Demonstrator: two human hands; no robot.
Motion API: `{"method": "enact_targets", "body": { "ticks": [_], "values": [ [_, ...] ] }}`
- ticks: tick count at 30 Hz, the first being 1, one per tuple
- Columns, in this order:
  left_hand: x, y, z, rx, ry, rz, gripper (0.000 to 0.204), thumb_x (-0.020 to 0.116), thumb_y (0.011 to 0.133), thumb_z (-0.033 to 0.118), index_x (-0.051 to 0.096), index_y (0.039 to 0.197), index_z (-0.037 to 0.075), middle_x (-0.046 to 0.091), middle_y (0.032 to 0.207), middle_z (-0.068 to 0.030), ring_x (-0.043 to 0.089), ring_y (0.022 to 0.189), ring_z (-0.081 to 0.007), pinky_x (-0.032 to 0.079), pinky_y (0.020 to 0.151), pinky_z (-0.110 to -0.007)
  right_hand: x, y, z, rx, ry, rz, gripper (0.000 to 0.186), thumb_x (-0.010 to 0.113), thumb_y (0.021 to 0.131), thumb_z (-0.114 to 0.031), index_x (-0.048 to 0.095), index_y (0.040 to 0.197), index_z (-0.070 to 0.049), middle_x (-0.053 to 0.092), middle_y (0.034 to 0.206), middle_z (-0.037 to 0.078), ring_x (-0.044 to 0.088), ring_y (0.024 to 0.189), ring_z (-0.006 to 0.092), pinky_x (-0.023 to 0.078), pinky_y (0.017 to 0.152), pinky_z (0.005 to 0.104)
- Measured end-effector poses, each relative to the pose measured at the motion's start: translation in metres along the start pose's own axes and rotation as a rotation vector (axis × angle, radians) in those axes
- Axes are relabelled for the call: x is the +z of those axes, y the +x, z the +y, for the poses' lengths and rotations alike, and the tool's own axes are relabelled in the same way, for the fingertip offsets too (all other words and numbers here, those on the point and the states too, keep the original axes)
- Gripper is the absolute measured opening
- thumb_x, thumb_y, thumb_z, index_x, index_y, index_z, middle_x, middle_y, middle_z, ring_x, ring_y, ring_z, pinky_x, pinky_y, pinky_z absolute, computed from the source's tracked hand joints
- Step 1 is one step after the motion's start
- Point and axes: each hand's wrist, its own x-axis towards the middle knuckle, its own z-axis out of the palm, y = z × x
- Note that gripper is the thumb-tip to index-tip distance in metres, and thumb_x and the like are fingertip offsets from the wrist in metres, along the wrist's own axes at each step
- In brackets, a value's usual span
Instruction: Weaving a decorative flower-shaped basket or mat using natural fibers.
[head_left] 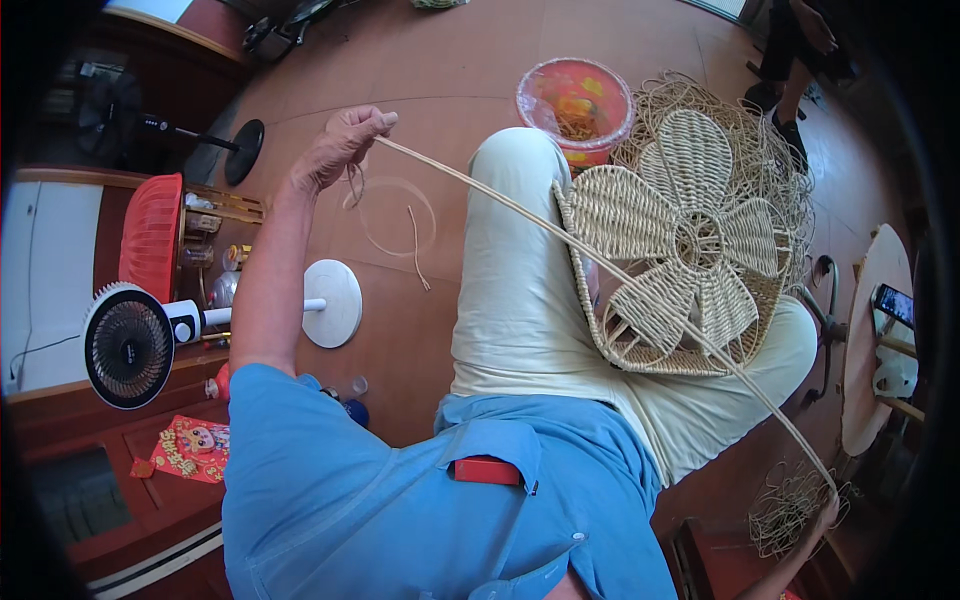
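Observation:
My left hand (350, 145) is raised left of my knee, fingers closed on a pale cord (470, 185), with a loose end hanging below it. The cord stretches diagonally across my lap down to my right hand (820, 515) at the lower right, closed around it. A woven flower-shaped piece with five petals (690, 240) lies on a woven basket frame (600, 335) resting on my lap, under the stretched cord. A tangle of cord (775, 515) hangs beside my right hand.
A red bucket (580, 95) and heaped cord (670, 95) lie beyond the basket. A white fan (128, 345), black fan stand (243, 150) and red plastic container (150, 230) are at left. A round board with a phone (865, 350) is at right; another person's legs (780, 70) show upper right.

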Motion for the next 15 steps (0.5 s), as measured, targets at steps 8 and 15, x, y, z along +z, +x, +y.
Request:
{"method": "enact_targets", "body": {
  "ticks": [8, 15],
  "values": [
    [-0.018, -0.007, 0.002, -0.108, 0.059, 0.164, 0.038, 0.077, 0.103, 0.049, 0.069, 0.087, 0.016, 0.042, 0.063, 0.0127, 0.032, 0.053, -0.0004, 0.024, 0.049, -0.023, -0.018, -0.091, -0.017, 0.252, -0.598, 0.079, 0.063, 0.056, 0.11, -0.049, 0.059, 0.146, 0.002, 0.064, 0.138, 0.02, 0.06, 0.127, 0.0356, 0.046, 0.108, 0.0449],
    [0.139, -0.012, 0.12, 0.321, 0.166, -0.033, 0.03, 0.074, 0.106, 0.034, 0.071, 0.089, 0.009, 0.057, 0.072, 0.008, 0.05, 0.062, -0.0068, 0.04, 0.058, -0.029, 0.055, -0.128, -0.306, -0.283, -0.256, 0.012, 0.055, 0.057, 0.111, -0.038, 0.061, 0.15, -0.001, 0.067, 0.149, 0.023, 0.064, 0.137, 0.039, 0.047, 0.115, 0.0439]
  ]
}}
